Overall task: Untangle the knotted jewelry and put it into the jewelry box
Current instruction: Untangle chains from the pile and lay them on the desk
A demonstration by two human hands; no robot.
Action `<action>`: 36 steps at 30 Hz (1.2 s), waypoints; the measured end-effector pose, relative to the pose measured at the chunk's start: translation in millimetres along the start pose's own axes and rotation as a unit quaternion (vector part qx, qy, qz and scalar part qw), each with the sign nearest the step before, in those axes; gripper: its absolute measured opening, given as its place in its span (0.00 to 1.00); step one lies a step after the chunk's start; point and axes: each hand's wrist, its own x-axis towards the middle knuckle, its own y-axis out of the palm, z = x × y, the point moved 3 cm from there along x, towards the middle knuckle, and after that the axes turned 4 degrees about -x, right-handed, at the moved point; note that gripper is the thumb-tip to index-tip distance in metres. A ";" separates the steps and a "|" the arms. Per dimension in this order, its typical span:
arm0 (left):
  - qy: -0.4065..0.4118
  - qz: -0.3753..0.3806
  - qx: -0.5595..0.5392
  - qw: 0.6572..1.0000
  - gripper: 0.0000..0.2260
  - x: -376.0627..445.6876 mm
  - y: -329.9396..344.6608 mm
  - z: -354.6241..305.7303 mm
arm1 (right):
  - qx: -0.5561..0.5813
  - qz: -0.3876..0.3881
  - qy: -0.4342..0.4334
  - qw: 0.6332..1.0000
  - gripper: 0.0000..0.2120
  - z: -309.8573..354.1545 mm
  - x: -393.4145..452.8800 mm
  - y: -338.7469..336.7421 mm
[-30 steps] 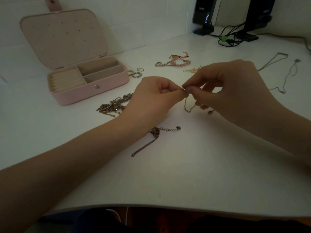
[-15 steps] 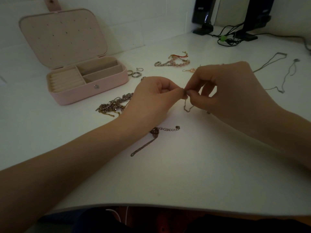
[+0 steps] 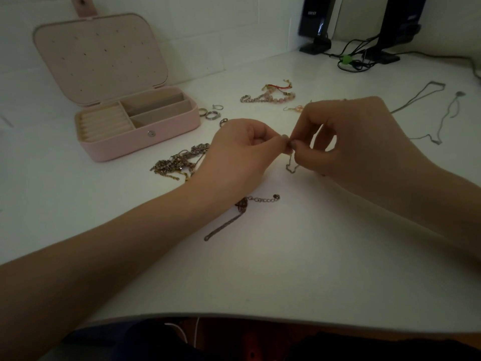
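Pinching thin chain [image 3: 291,166] at desk [image 3: 286,269] centre: left hand [image 3: 240,155], right hand [image 3: 356,142] | change: right fingers lifted slightly, knot unresolved | jewelry box [image 3: 140,134] open, 10 o'clock

Left hand [image 3: 239,155] & right hand [image 3: 346,142] pinch thin chain [image 3: 291,166] above white table [image 3: 286,269], open pink jewelry box [image 3: 140,136] nearby.

Domestic desk corner: white bench [image 3: 286,269] against a white wall, two black desktop speakers [image 3: 315,22] with tangled cables [image 3: 356,57], pink jewelry box [image 3: 135,142] standing open.
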 end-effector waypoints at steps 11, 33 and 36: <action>-0.032 0.007 -0.001 0.999 0.10 3.3 -0.2 3.7 | -0.031 -0.023 -0.029 0.999 0.03 3.7 -2.1 6.1; -0.005 0.030 -0.002 1.000 0.03 1.8 -2.9 0.4 | 0.068 -0.037 0.008 0.997 0.06 -2.2 -1.8 -2.6; -0.006 0.020 -0.036 0.999 0.01 2.5 -3.9 1.7 | 0.077 -0.037 0.009 0.996 0.05 -3.1 -1.8 -3.8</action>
